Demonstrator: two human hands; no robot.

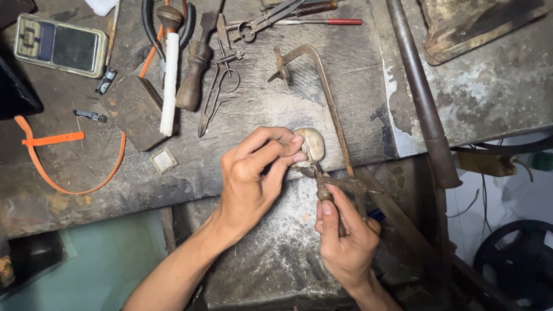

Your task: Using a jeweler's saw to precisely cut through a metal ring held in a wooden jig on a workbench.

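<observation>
My left hand (253, 175) presses a small rounded pale piece (313, 144) against the front edge of a worn wooden bench (259, 109), fingertips pinched on it. My right hand (344, 239) grips the handle of a rusty frame saw (328, 103). The saw's frame arches up over the bench, and its lower end meets the pale piece just below my left fingertips. What lies under my left fingers is hidden.
On the bench lie a pocket scale (60, 45), a dark metal block (135, 112), a white-wrapped tool (170, 75), a wooden-handled tool (193, 75), shears (216, 86), pliers (262, 22), an orange strap (55, 139). A rusty pipe (420, 92) runs down the right.
</observation>
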